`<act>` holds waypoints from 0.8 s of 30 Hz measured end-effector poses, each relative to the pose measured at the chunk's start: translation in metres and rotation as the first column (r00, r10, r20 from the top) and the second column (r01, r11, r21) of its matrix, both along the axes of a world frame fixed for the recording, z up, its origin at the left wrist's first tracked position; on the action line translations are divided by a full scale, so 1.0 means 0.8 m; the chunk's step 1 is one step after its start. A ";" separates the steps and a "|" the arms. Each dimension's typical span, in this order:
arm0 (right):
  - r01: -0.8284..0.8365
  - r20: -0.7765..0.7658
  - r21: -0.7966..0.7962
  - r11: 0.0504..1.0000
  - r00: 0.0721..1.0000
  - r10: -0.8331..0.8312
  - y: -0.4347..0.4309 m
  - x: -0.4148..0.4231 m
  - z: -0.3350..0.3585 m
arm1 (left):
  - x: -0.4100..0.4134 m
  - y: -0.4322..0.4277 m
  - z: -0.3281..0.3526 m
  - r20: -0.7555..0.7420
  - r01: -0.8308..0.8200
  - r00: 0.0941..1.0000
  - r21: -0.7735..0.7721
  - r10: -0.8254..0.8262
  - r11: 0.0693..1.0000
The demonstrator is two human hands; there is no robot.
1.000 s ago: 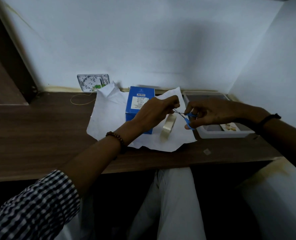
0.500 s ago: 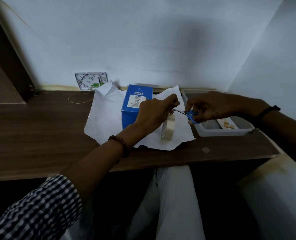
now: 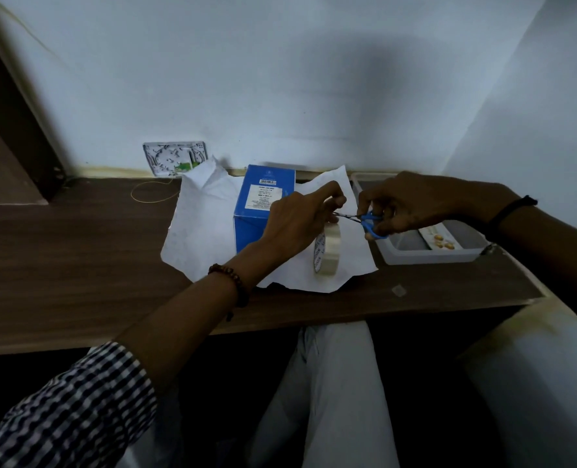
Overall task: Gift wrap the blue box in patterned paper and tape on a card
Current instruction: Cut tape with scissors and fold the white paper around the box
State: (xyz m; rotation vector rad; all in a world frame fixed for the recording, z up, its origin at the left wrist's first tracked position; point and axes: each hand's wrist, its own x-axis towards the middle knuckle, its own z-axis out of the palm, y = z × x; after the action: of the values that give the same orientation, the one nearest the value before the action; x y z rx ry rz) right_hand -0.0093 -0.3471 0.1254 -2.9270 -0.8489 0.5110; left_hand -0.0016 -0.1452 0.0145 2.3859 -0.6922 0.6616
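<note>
Pinching the end of the tape roll (image 3: 327,249) with the left hand (image 3: 300,224), fingers curled tight. Gripping little blue scissors (image 3: 370,221) in the right hand (image 3: 415,204), blades poked right up at the left fingertips (image 3: 338,199). Got the blue box (image 3: 261,211) standing on the paper (image 3: 206,228) on the worktop (image 3: 77,251), just behind the left hand.
</note>
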 end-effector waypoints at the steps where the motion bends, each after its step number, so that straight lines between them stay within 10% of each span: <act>1: -0.003 -0.001 -0.015 1.000 1.000 0.003 0.002 0.001 0.001 | 0.000 0.000 0.001 -0.014 0.018 1.000 -0.005 -0.018 1.000; 24: -0.046 0.090 0.007 0.999 0.995 0.045 0.002 0.003 -0.011 | 0.004 0.003 0.002 -0.099 0.209 0.970 -0.143 -0.224 0.967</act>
State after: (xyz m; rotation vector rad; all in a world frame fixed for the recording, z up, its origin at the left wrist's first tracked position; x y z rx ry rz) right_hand -0.0066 -0.3458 0.1163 -2.9481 -0.9274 0.3791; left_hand 0.0020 -0.1427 0.0161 2.1689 -0.8197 0.4594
